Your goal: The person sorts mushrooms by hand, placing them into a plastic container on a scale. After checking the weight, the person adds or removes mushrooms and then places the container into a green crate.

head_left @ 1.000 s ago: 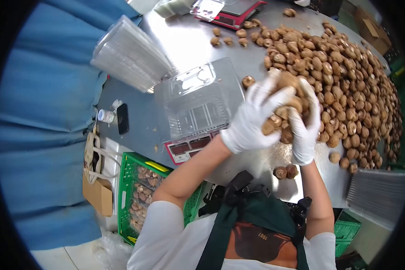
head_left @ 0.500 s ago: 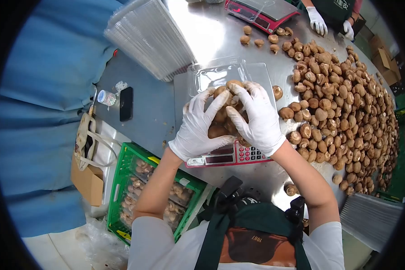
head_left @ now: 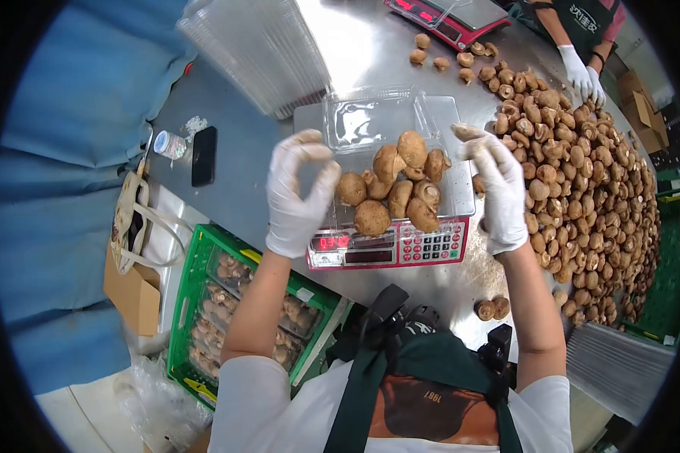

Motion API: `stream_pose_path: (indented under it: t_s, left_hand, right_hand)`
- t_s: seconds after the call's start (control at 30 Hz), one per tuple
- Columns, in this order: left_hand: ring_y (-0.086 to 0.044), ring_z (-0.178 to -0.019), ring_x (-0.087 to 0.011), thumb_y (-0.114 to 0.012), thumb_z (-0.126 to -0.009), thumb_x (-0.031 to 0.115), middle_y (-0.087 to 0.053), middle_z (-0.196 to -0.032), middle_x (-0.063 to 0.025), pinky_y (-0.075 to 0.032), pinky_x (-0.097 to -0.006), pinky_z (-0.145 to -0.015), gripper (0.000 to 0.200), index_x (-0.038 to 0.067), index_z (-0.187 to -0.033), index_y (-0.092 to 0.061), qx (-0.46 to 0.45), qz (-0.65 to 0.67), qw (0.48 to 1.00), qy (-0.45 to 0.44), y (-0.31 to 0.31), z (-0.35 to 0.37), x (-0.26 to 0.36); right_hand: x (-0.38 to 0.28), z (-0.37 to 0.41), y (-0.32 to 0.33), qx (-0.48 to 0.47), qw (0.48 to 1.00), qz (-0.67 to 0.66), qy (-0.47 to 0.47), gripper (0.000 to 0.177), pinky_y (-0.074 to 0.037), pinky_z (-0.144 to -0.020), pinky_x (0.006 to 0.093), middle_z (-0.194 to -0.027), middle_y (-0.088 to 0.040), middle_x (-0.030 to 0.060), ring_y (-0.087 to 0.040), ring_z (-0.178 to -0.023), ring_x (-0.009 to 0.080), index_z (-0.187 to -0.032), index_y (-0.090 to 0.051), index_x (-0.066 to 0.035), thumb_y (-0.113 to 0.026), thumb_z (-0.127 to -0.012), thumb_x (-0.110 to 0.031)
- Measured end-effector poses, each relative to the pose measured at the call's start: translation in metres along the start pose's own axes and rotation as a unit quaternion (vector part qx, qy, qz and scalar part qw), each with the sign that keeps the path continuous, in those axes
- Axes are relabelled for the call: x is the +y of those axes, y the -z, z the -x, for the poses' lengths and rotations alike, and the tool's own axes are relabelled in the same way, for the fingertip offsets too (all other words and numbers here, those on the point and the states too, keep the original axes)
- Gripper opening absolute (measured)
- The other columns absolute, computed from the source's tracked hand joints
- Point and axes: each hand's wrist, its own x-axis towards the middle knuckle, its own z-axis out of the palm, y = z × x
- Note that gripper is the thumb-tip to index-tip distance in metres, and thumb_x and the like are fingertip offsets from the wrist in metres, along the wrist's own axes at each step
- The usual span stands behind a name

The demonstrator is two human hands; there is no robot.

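Note:
Several brown mushrooms (head_left: 372,218) sit heaped in a clear plastic container (head_left: 378,121), its lid part lifted at the back. The container rests on the plate of a red and white digital scale (head_left: 431,243) whose red display is lit. To the left of the mushrooms, my left hand (head_left: 298,198), in a white glove, is curved with thumb and fingers apart and holds nothing. My right hand (head_left: 500,189), also gloved, hovers off the container's right side, fingers apart, with stained fingertips. Both hands are clear of the mushrooms.
A large mushroom pile (head_left: 574,189) covers the right of the metal table. Stacked clear containers (head_left: 257,53) stand at back left, near a phone (head_left: 205,156). A green crate (head_left: 180,332) holds packed mushrooms. Across the table, a person's gloved hands (head_left: 582,78) are by the pile, near another scale (head_left: 461,23).
Both my hands have let go of the mushrooms and drawn apart, left and right. The scale's display now shows lit digits. The other person's hands have moved to the pile.

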Motion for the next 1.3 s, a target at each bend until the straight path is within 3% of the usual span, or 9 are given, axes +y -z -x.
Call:
stream_pose_path:
  t_s: [0.03, 0.1, 0.23, 0.27, 0.43, 0.63, 0.87, 1.1, 1.3]
  left_hand:
    - [-0.06, -0.114, -0.0243, -0.072, -0.088, 0.006, -0.062, -0.122, -0.0132, -0.046, -0.0367, -0.102, 0.016, 0.005, -0.102, -0.065, 0.043, 0.015, 0.999, 0.003, 0.003, -0.003, -0.005]
    - [-0.061, -0.11, -0.0208, -0.072, -0.091, 0.009, -0.065, -0.116, -0.009, -0.047, -0.0346, -0.098, 0.024, 0.002, -0.113, -0.064, 0.088, 0.004, 0.996, 0.021, 0.012, -0.01, 0.0]
    - [-0.062, -0.108, -0.0193, -0.074, -0.091, 0.012, -0.066, -0.115, -0.0082, -0.048, -0.0336, -0.095, 0.029, 0.004, -0.117, -0.065, 0.097, 0.003, 0.995, -0.036, 0.023, -0.034, 0.019]
    - [-0.06, -0.113, -0.0144, -0.068, -0.095, 0.004, -0.064, -0.122, -0.007, -0.047, -0.0299, -0.101, 0.032, 0.0, -0.126, -0.06, 0.062, -0.034, 0.996, -0.052, 0.025, -0.037, 0.023]
    - [-0.061, -0.114, -0.0174, -0.074, -0.09, 0.011, -0.065, -0.122, -0.0076, -0.047, -0.0322, -0.099, 0.044, 0.003, -0.131, -0.059, -0.016, -0.04, 0.995, -0.089, -0.003, -0.045, 0.042]
    - [-0.055, -0.124, -0.0315, -0.073, -0.088, 0.015, -0.058, -0.132, -0.0173, -0.043, -0.0405, -0.107, 0.053, 0.002, -0.136, -0.055, -0.16, -0.065, 0.975, -0.141, -0.06, -0.037, 0.026]
    - [-0.052, -0.128, -0.0389, -0.067, -0.083, 0.003, -0.056, -0.137, -0.018, -0.039, -0.0456, -0.111, 0.049, 0.009, -0.131, -0.063, -0.229, -0.106, 0.959, -0.128, -0.065, -0.026, 0.019]
    - [-0.054, -0.122, -0.0326, -0.064, -0.081, 0.005, -0.06, -0.131, -0.0088, -0.038, -0.0455, -0.106, 0.042, 0.014, -0.122, -0.069, -0.18, -0.247, 0.906, -0.292, -0.046, -0.014, 0.025]
    - [-0.057, -0.124, -0.0288, -0.069, -0.082, 0.006, -0.063, -0.133, -0.0096, -0.038, -0.0449, -0.107, 0.05, 0.011, -0.132, -0.063, -0.224, -0.181, 0.943, -0.169, -0.043, -0.012, 0.024]
  right_hand:
    - [-0.002, 0.002, 0.007, 0.005, 1.0, 0.019, 0.013, 0.02, -0.046, -0.097, 0.0316, -0.115, -0.068, 0.0091, -0.059, -0.113, 0.0165, -0.098, -0.072, -0.005, -0.059, -0.102, -0.019]
    - [-0.004, 0.012, 0.019, 0.054, 0.993, -0.03, -0.102, 0.022, -0.045, -0.084, 0.0216, -0.106, -0.07, 0.002, -0.059, -0.092, 0.0073, -0.111, -0.071, -0.003, -0.06, -0.104, -0.021]
    - [0.01, 0.04, 0.03, 0.055, 0.993, -0.04, -0.094, 0.023, -0.047, -0.088, 0.0238, -0.104, -0.071, 0.002, -0.061, -0.096, 0.0081, -0.114, -0.069, -0.002, -0.059, -0.104, -0.019]
    - [0.013, 0.045, 0.03, 0.066, 0.991, -0.055, -0.107, 0.018, -0.048, -0.092, 0.0269, -0.107, -0.07, 0.0034, -0.062, -0.101, 0.0099, -0.112, -0.069, -0.001, -0.06, -0.103, -0.014]
    - [0.014, 0.058, 0.019, 0.002, 0.998, 0.056, -0.018, 0.01, -0.048, -0.097, 0.0297, -0.112, -0.069, 0.0066, -0.063, -0.107, 0.0151, -0.107, -0.067, -0.001, -0.064, -0.098, -0.005]
    - [0.002, 0.061, -0.007, -0.087, 0.924, 0.333, 0.167, 0.052, -0.045, -0.096, 0.0424, -0.108, -0.062, 0.0138, -0.057, -0.106, 0.0326, -0.12, -0.061, -0.006, -0.083, -0.075, -0.022]
    - [0.021, 0.065, -0.015, -0.077, 0.949, 0.297, 0.079, 0.062, -0.045, -0.092, 0.0429, -0.106, -0.061, 0.0142, -0.056, -0.102, 0.0342, -0.13, -0.059, -0.006, -0.084, -0.075, -0.02]
    - [0.014, 0.063, -0.012, -0.069, 0.954, 0.276, 0.089, 0.055, -0.045, -0.099, 0.0409, -0.113, -0.065, 0.0151, -0.058, -0.108, 0.0322, -0.128, -0.061, -0.006, -0.08, -0.078, -0.016]
    - [-0.003, 0.068, 0.014, -0.06, 0.996, -0.009, -0.073, 0.048, -0.049, -0.1, 0.0312, -0.125, -0.066, 0.0084, -0.061, -0.117, 0.0162, -0.133, -0.06, -0.001, -0.066, -0.086, -0.009]
